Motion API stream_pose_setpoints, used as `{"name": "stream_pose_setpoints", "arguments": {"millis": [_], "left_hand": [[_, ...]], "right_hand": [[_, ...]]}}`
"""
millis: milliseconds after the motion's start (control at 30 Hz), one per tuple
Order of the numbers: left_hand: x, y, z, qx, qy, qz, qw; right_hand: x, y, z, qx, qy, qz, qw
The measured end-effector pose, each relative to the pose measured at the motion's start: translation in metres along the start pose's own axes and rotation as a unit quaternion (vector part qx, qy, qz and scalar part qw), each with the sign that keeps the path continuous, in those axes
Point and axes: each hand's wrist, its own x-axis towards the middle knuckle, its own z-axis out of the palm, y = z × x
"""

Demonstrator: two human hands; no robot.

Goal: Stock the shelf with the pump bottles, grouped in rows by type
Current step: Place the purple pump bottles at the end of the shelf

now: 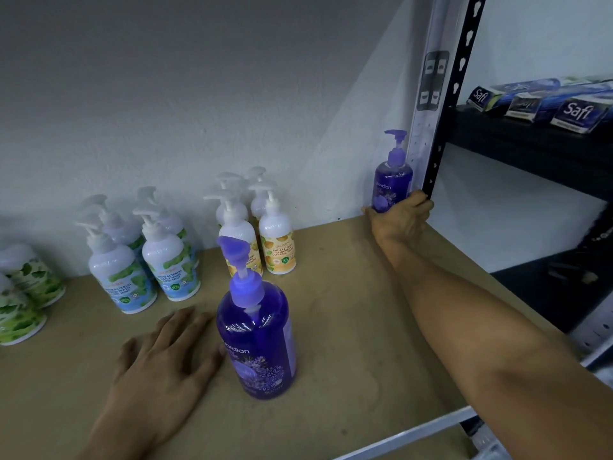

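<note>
The right hand point(401, 217) reaches to the rear right corner of the shelf, fingers curled round the base of the far purple bottle point(393, 180). That bottle stands upright on the board, close against the wall and just beside the upright post point(461, 81). The left hand point(162, 353) lies palm down with its fingers straight and spread on the shelf board point(338, 293), holding nothing. Its thumb side is right beside the near purple bottle point(257, 343), which stands upright toward the front.

The board is plain tan fibreboard, scuffed and faintly stained, with a pale metal rim point(414, 429) along its front edge. Behind it rises a rough grey-white wall point(199, 94). Against the wall stand white-pump bottles in groups: yellow bottles point(277, 240) behind the near purple one, blue mint bottles point(170, 260) to their left, and green-leaf bottles point(23, 293) furthest left. The post is black and perforated. Beyond it a black shelf point(530, 144) carries Safi boxes point(577, 112).

The green-leaf bottles are cut off by the left edge. The rear bottles of each group are half hidden by those in front, so their count is unclear. Whether the left thumb touches the near purple bottle cannot be told. The far bottle's base is hidden by the fingers, and the dark space under the black shelf is too dim to read.
</note>
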Motion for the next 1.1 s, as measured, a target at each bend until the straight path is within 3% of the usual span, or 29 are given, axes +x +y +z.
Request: {"name": "stream_pose_setpoints", "arguments": {"millis": [267, 600, 1100], "left_hand": [[0.001, -0.003, 0.002, -0.003, -0.001, 0.001, 1.000], [0.001, -0.001, 0.000, 0.006, 0.003, 0.002, 1.000], [0.001, 0.000, 0.000, 0.007, -0.003, 0.003, 1.000]], "right_hand": [[0.007, 0.007, -0.004, 0.123, -0.032, -0.001, 0.992], [0.020, 0.019, -0.025, 0.146, -0.188, -0.021, 0.971], [0.014, 0.023, -0.021, 0.147, -0.114, -0.049, 0.981]]}}
